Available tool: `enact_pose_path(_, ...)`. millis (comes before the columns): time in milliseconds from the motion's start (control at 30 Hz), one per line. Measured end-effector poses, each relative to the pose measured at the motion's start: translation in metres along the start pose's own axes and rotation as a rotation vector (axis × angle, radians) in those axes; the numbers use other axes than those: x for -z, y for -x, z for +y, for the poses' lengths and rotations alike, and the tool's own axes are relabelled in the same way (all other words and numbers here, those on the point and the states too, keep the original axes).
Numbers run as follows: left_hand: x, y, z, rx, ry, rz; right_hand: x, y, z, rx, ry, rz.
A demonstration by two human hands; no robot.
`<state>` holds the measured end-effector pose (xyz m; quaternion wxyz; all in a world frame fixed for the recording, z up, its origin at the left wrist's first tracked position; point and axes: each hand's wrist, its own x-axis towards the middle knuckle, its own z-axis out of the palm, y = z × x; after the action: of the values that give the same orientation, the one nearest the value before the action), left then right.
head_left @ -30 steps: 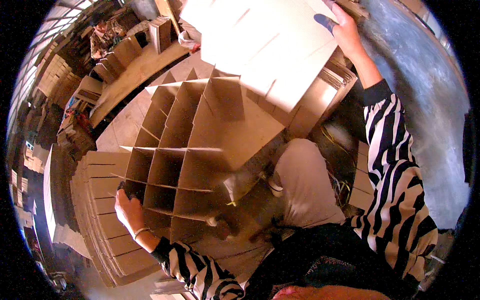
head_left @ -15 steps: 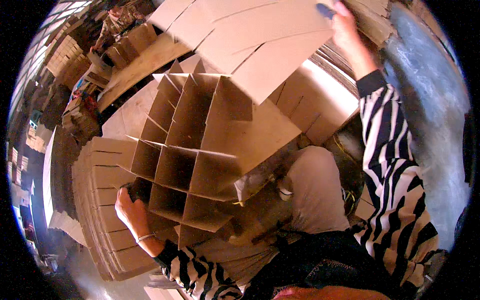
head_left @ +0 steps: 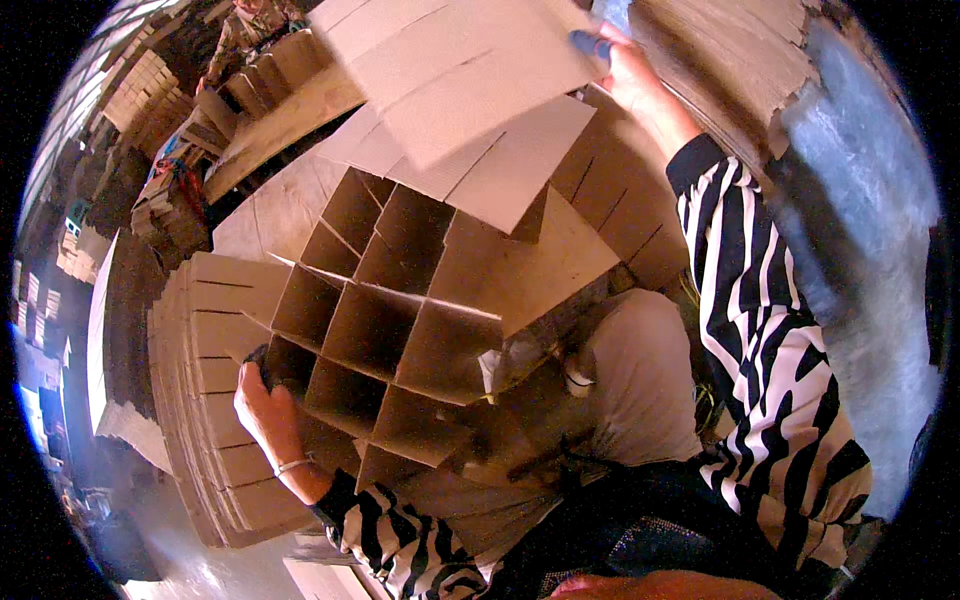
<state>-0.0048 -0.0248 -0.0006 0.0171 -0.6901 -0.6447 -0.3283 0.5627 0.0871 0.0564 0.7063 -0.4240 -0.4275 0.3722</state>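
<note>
left grip (head_left: 262,395) closed on cardboard divider grid (head_left: 400,300) | right grip (head_left: 622,62) pinching slotted cardboard sheet (head_left: 460,70)

One cardboard divider grid (head_left: 400,300), one slotted cardboard sheet (head_left: 460,70) held above it, one stack of slotted strips (head_left: 205,400), two hands.

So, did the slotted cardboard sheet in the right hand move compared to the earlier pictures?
Yes. The slotted cardboard sheet held by the right hand has come down closer to the cardboard divider grid, now overlapping the grid's upper cells.
</note>
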Motion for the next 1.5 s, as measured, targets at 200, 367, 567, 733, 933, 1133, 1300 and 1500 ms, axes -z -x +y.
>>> enact_pose_path(200,0.001,-0.001,0.003,-0.061,-0.022,0.011,-0.042,0.037,0.016,0.301,0.765,-0.315)
enact_pose_path(367,0.000,0.002,-0.005,-0.065,-0.061,-0.020,-0.031,0.024,-0.002,0.440,1.080,-0.391)
enact_pose_path(567,0.016,0.009,-0.005,-0.036,-0.127,0.006,-0.091,0.072,-0.052,0.775,0.822,-0.640)
enact_pose_path(733,0.008,0.008,-0.004,-0.020,-0.087,0.002,-0.088,0.099,-0.093,0.769,1.033,-0.572)
enact_pose_path(933,0.002,0.004,-0.004,-0.034,-0.095,0.017,-0.060,0.118,-0.112,0.604,0.978,-0.595)
enact_pose_path(1133,-0.009,0.003,0.001,-0.044,-0.112,-0.017,-0.099,0.127,-0.089,0.703,1.006,-0.746)
enact_pose_path(1300,0.001,0.006,-0.002,-0.018,-0.128,-0.007,-0.122,0.150,-0.036,0.578,1.168,-0.723)
enact_pose_path(1500,0.007,0.009,0.006,0.037,-0.146,-0.026,-0.101,0.172,-0.041,0.563,1.379,-0.536)
